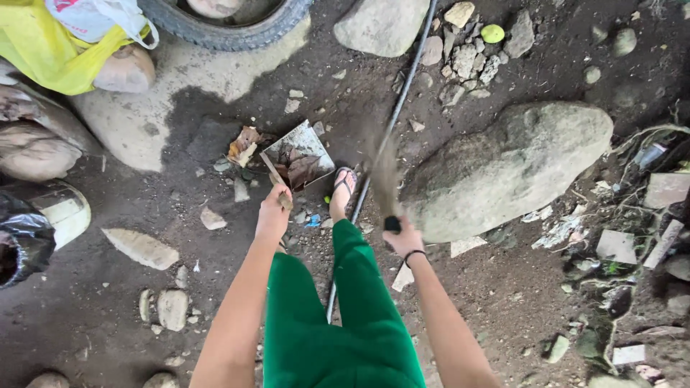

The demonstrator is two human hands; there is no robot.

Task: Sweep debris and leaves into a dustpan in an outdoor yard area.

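- Head view: left hand [272, 215], fingers clamped on the handle of a dustpan [300, 154]; the pan rests tilted on the dirt ground [503, 287], dry leaves inside.
- Right hand [404, 241], fingers clamped on the dark grip of a broom [384, 176]; bristles blurred, just right of the pan and beside the foot [343, 190] in a sandal.
- Green trousers [345, 316] centre; a thin pipe [402, 93] runs past the foot toward the top.
- Big rock [503, 169] just right of the broom; tyre [230, 25] and yellow bag [43, 50] top left; black bag [21, 241] at left edge.
- Risk, as I judge it: bristles may flick leaves past the pan, since its mouth is narrow and tilted; the broom may snag the pipe or hit the rock, both very near; loose stones underfoot could cause a slip.
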